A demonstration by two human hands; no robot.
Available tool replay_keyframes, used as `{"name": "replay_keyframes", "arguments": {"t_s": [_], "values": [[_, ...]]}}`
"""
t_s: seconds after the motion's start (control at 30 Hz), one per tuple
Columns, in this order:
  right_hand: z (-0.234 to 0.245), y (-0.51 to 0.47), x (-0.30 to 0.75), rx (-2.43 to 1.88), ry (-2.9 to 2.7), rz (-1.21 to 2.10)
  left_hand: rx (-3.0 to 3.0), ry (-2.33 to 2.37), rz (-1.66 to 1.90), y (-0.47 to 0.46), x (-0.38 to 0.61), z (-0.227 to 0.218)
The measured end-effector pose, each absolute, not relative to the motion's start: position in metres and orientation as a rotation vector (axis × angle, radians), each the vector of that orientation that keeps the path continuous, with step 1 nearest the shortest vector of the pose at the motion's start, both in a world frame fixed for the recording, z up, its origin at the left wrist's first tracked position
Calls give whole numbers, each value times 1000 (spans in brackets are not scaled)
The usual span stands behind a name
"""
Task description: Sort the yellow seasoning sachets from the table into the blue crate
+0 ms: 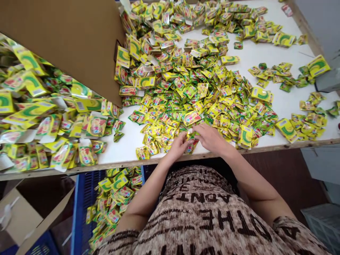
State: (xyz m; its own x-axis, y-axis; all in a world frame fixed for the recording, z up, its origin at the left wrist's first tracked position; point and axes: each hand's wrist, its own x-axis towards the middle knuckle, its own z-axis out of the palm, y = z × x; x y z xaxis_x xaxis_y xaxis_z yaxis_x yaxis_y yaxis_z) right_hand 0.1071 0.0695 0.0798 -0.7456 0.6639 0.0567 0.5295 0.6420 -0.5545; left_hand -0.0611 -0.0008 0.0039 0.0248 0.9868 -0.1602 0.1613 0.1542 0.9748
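Single head-worn view, close, forward and down over shirt [196,216] and tabletop [120,151].

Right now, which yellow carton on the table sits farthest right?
The yellow carton beside the grey object; all the others on the table lie farther left.

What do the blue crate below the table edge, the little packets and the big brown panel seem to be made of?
Blue crate: probably hard plastic, judging by its stiff, even-coloured rim.
Little packets: likely plastic or foil film, looking glossy and crinkled.
Brown panel: seemingly cardboard, flat, plain and matte.
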Motion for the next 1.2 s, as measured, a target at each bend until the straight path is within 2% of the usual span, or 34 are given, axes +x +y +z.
{"name": "replay_keyframes", "arguments": {"t_s": [0.27, 0.37, 0.47, 0.6, 0.77, 1.03, 1.2], "values": [[96, 69, 98, -1216, -2661, 770, 1076, 1313, 1156, -25, -56, 1], [108, 68, 89, -1033, -2903, 578, 1096, 1319, 1131, -28, -56, 2], [111, 69, 80, -712, -3032, 547, 1099, 1286, 1156, -26, -57, 4], [91, 75, 81, -645, -2848, 657, 920, 1107, 1189, -22, -56, 1], [78, 81, 97, -818, -2711, 583, 774, 1001, 1198, -19, -55, 1], [73, 70, 99, -925, -2465, 684, 879, 1084, 1182, -18, -55, 6], [70, 63, 101, -900, -2561, 810, 891, 1110, 1191, -19, -56, 1]]}}
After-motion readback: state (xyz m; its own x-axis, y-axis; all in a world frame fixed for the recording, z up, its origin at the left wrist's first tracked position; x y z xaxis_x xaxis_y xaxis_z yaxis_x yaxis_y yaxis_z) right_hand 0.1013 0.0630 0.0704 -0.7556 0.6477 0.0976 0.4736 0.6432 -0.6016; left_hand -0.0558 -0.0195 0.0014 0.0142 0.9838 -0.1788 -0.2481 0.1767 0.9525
